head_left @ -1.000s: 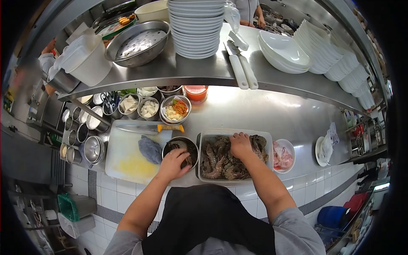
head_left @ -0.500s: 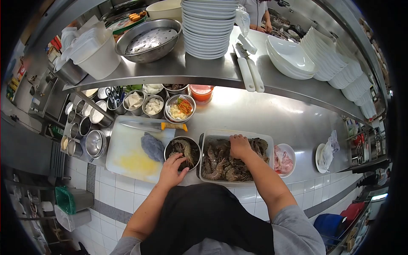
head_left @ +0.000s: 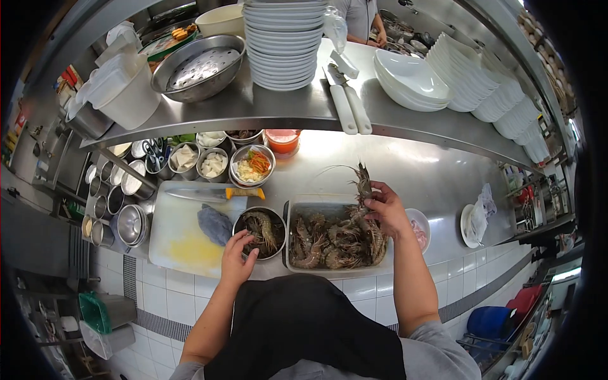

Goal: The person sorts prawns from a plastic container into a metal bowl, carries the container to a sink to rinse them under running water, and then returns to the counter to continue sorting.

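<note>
A round metal bowl (head_left: 282, 223) holds a few shrimp (head_left: 263, 228). At its left front rim rests my left hand (head_left: 237, 254), fingers curved and apart with nothing held. To the right, a rectangular plastic tub (head_left: 323, 272) is full of raw shrimp (head_left: 342, 244). Above the tub's right side, my right hand (head_left: 387, 210) pinches one large shrimp (head_left: 363, 183), head up, its long feelers reaching left.
A cutting board (head_left: 166, 221) carries a yellow-handled knife (head_left: 244, 193) and a grey cloth (head_left: 214, 225). Behind are bowls of cut vegetables (head_left: 253, 166). Overhead, a steel shelf (head_left: 266, 114) bears stacked plates (head_left: 283, 50). Another person (head_left: 358, 19) stands beyond.
My right hand has risen out of the tub with a shrimp in it. My left hand stays by the metal bowl, its fingers more lifted. The whole view has shifted slightly.
</note>
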Demonstrator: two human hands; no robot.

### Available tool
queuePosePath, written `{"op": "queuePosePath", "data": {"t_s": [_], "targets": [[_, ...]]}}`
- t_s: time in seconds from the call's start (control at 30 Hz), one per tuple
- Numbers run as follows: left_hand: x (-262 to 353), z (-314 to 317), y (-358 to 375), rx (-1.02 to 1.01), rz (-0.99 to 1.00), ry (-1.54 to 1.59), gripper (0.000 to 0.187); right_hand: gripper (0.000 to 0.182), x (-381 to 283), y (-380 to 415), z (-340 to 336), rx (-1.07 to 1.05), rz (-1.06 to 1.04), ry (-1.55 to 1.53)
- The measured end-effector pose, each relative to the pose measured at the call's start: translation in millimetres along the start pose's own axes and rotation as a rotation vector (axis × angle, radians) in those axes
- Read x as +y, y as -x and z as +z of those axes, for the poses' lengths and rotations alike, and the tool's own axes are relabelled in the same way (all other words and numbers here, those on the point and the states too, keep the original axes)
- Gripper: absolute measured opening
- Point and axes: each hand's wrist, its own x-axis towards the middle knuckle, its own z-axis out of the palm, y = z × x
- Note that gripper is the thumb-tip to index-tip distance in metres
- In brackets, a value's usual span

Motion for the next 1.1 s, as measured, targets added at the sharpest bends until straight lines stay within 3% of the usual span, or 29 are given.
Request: {"op": "queuePosePath", "data": {"t_s": [0.17, 0.27, 0.4, 0.5, 0.57, 0.6, 0.67, 0.77, 0.87, 0.97, 1.1], "targets": [[7.8, 3.0, -4.9, -0.004, -0.003, 0.014, 0.037, 0.060, 21.7, 14.7, 22.3, -0.055, 0.098, -0.167], [25.6, 2.2, -13.6, -0.039, 0.016, 0.077, 0.037, 0.057, 42.0, 12.1, 51.3, -0.178, 0.154, -0.172], [41.4, -2.3, -21.1, -0.035, 0.021, 0.108, 0.037, 0.055, 63.5, 2.3, 114.6, -0.326, 0.194, 0.244], [25.7, -2.9, -18.8, 0.115, -0.005, 0.049, 0.037, 0.052, 68.0, -4.5, 164.8, -0.510, 0.118, 0.369], [9.4, -4.6, -13.8, 0.166, -0.039, -0.004, 0.039, 0.046, 65.2, -19.9, 166.5, -0.236, -0.193, 0.590], [-2.2, -5.6, -9.0, 0.098, -0.047, -0.056, 0.039, 0.044, 62.6, -30.5, 166.9, -0.094, -0.350, 0.694], [-21.9, -8.5, 0.0, -0.035, -0.060, -0.159, 0.040, 0.040, 71.5, -65.8, 136.9, 0.056, -0.341, 0.703], [-23.1, -12.9, 6.4, -0.138, -0.050, -0.139, 0.041, 0.039, 70.8, -78.6, 111.2, -0.117, -0.124, 1.046], [-17.7, -9.7, 8.1, -0.082, -0.088, -0.130, 0.040, 0.045, 85.2, -52.1, 132.9, -0.382, -0.100, 1.362], [-16.7, -7.2, 8.9, -0.078, -0.100, -0.090, 0.038, 0.048, 90.6, -29.5, 157.8, -0.379, 0.035, 1.437], [-14.6, -10.3, 9.8, -0.070, -0.120, -0.057, 0.037, 0.061, 112.2, -36.3, 134.8, -0.284, -0.047, 1.220]]}}
